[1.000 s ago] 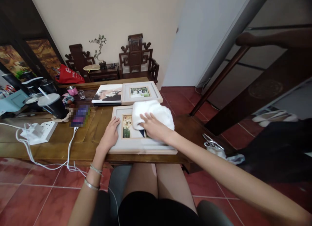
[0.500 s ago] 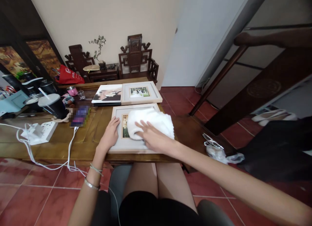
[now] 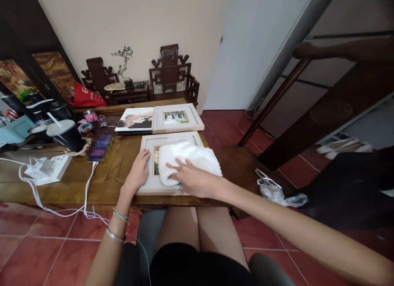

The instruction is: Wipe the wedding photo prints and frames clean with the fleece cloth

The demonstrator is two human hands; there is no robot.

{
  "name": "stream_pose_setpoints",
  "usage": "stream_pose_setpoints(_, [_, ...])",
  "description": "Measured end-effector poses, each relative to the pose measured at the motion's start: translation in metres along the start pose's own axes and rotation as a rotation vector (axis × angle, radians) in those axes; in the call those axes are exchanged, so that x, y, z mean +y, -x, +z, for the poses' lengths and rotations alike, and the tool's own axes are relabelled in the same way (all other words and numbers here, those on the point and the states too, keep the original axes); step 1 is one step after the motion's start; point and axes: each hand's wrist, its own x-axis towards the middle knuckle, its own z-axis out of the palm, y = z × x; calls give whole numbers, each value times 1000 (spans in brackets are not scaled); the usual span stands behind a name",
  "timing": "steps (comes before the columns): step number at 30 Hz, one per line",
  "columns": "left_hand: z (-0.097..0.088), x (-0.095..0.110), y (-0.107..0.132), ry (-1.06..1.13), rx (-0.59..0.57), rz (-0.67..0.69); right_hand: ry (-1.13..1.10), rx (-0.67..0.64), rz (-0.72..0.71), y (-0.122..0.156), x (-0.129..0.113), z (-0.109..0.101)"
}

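A pale wooden picture frame (image 3: 147,144) lies flat on the wooden table (image 3: 76,179) in front of me. A folded white cloth (image 3: 191,156) covers most of its glass. My right hand (image 3: 189,179) lies flat on the cloth with fingers spread, pressing it onto the frame. My left hand (image 3: 138,171) rests on the frame's left edge, fingers bent over it, holding it steady. A strip of the photo shows between the cloth and the left rim.
A second framed photo (image 3: 177,117) and a photo print (image 3: 135,119) lie behind. A lidded cup with straw (image 3: 66,134), a phone (image 3: 100,147) on a cable and a white power strip (image 3: 46,169) are at the left. A crumpled plastic bag (image 3: 277,191) lies right.
My right hand has slid the white cloth leftward and toward me across the frame's glass, covering more of the photo. My left hand has stayed on the frame's left edge.
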Motion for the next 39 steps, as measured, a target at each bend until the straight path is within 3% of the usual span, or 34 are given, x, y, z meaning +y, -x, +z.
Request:
stream_pose_setpoints(3, [0, -1, -1, 0, -4, 4, -130, -107, -91, 23, -21, -19])
stream_pose_setpoints(6, [-1, 1, -1, -1, -15, 4, -125, -85, -75, 23, -28, -19])
stream_pose_setpoints(12, [-9, 16, 0, 59, -34, -61, 2, 66, 88, -39, 4, 14])
stream_pose_setpoints(17, [-15, 23, 1, 140, -23, -72, 130, 228, 190, -103, 24, 8])
stream_pose_setpoints(21, [-16, 22, 3, 172, 32, -83, 145, 224, 130, -117, 9, 6])
stream_pose_setpoints(26, [-18, 22, 4, 293, 80, -99, 170, 152, -8, -79, -22, 10])
stream_pose_setpoints(31, [-16, 21, -1, 270, 24, -174, 152, 68, -218, -24, -41, 1])
stream_pose_setpoints(39, [-3, 12, -5, 25, 23, -72, -17, -78, -29, 46, -12, -18])
